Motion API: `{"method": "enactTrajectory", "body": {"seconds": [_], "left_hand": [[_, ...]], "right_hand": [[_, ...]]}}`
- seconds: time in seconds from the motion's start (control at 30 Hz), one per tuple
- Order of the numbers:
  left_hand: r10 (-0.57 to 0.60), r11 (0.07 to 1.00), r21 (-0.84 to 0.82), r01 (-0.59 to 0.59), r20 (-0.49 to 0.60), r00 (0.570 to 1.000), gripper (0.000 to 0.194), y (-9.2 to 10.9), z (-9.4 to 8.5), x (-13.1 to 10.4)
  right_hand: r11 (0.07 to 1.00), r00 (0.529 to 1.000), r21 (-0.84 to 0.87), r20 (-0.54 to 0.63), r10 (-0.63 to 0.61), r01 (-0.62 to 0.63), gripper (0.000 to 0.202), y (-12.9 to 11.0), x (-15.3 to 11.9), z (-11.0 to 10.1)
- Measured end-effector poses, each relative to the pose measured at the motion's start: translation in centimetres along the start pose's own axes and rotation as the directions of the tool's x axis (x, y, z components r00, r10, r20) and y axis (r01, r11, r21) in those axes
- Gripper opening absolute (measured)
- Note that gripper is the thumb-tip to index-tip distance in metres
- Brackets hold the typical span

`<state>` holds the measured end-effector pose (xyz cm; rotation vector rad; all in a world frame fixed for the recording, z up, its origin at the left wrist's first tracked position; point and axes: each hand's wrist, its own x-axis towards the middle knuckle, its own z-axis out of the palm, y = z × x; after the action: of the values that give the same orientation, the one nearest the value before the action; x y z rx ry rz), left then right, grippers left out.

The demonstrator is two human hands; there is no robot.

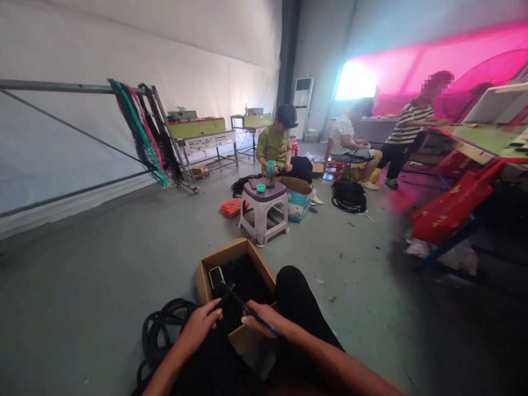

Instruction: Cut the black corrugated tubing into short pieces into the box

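Note:
My left hand is closed in a pinch around the end of a black cord, above an open cardboard box. My right hand is wrapped round a long, thin dark tool, whose kind I cannot make out. The tool's tip points up and left, close to the cord end. Inside the box are black pieces and a light-framed, phone-like object. A loose coil of black cord lies on the floor beside my left forearm.
Ahead stands a stool with a jar and green lid. A seated person is behind it, by a blue box. Another black coil lies right. A rack with hanging cords stands left.

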<state>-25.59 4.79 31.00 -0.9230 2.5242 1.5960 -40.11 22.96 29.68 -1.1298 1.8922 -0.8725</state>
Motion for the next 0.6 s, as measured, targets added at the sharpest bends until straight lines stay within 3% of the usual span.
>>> {"method": "enactTrajectory", "body": {"seconds": [0.2, 0.33, 0.43, 0.6], "left_hand": [[0.025, 0.998, -0.05, -0.023, 0.024, 0.999, 0.052, 2.4, 1.5, 0.4], [-0.033, 0.985, -0.173, 0.027, -0.03, 0.999, 0.064, 3.5, 4.7, 1.5], [-0.075, 0.957, -0.284, 0.057, -0.053, 0.996, 0.079, 3.2, 7.3, 1.8], [-0.096, 0.926, -0.367, 0.092, 0.007, 0.995, 0.067, 1.9, 9.4, 2.4]], "right_hand": [[0.998, 0.998, -0.056, -0.068, 0.02, -0.023, 0.022, 1.2, -0.6, -0.6], [0.998, 0.995, -0.032, -0.083, 0.055, -0.057, 0.022, 3.0, -1.5, -1.4], [0.995, 0.994, -0.047, -0.066, 0.087, -0.09, 0.023, 4.4, -2.3, -2.0], [0.995, 0.995, -0.027, -0.038, 0.091, -0.092, 0.022, 6.2, -3.4, -2.2]]}}
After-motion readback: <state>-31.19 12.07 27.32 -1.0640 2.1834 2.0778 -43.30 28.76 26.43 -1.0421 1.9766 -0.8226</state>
